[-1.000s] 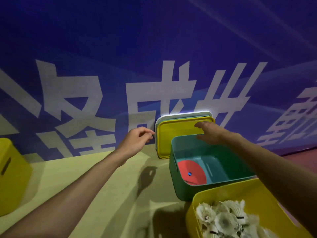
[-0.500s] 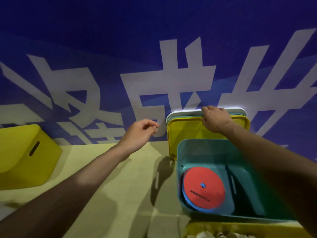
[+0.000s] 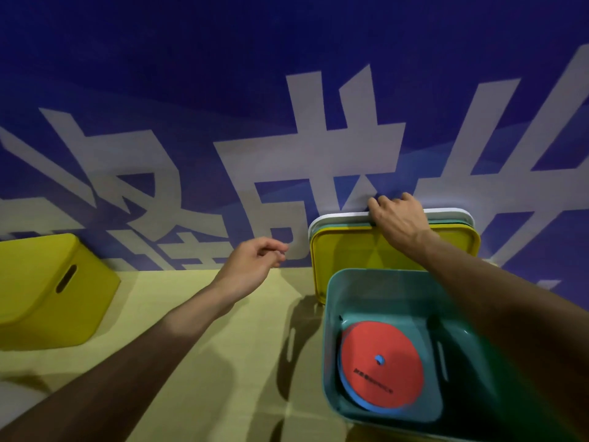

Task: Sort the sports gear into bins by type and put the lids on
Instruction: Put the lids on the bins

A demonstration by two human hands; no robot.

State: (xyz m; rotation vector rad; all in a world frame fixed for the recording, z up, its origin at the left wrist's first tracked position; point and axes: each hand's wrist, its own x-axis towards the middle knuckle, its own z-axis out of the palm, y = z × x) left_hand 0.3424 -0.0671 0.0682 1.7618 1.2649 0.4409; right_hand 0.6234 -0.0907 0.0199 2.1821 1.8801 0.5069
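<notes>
Three lids lean upright against the blue banner wall: a yellow lid [image 3: 353,250] in front, a teal one and a white lid [image 3: 338,215] behind it. My right hand [image 3: 398,218] curls its fingers over the top edges of the lids. My left hand [image 3: 255,266] hovers left of the stack, fingers loosely curled, holding nothing. In front of the lids stands an open teal bin [image 3: 350,282] with red and blue flat discs [image 3: 381,365] stacked on its bottom.
A yellow bin [image 3: 47,291] with a slot handle sits at the left on the yellow-green floor [image 3: 191,393]. The blue banner wall [image 3: 287,90] with large white characters closes off the back.
My view has moved closer and lower; the shuttlecock bin has left the frame. My right hand has risen from the front of the lids to grip their top edges. My left hand stays hovering.
</notes>
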